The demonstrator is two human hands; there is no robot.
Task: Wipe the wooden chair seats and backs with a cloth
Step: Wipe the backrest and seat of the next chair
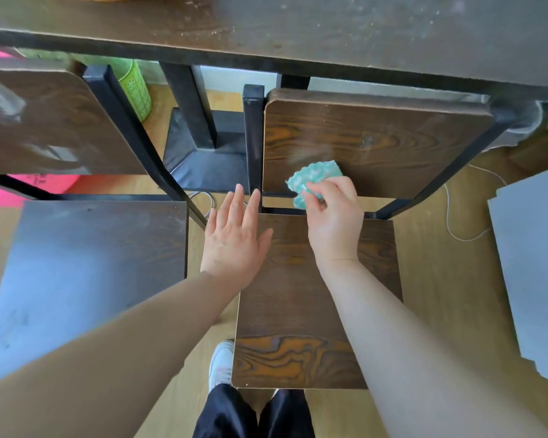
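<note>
The right hand [332, 222] pinches a crumpled turquoise cloth [312, 180] against the lower edge of the dark wood-grain chair back [393, 143]. The left hand [234, 238] hovers flat and empty over the brown wooden seat [285, 311]. Judging by this, 1 back is underway; the neighbouring dusty seat [92, 263] looks unwiped.

Cloth [310, 178]: teal-green with a white mottled pattern. Chair back [377, 143]: dark brown with orange-brown wood grain in looping rings. Chair seat [298, 311]: the same dark brown; bold orange grain along the near edge. Chair frame [253, 137]: black. Worktop [298, 30]: dark brown, pale speckles. Floor [440, 295]: light yellowish wood tone. Cord [450, 213]: white. Shoe [220, 363]: white. Trousers [228, 412]: black. Basket [136, 90]: bright green, grid-patterned.
</note>
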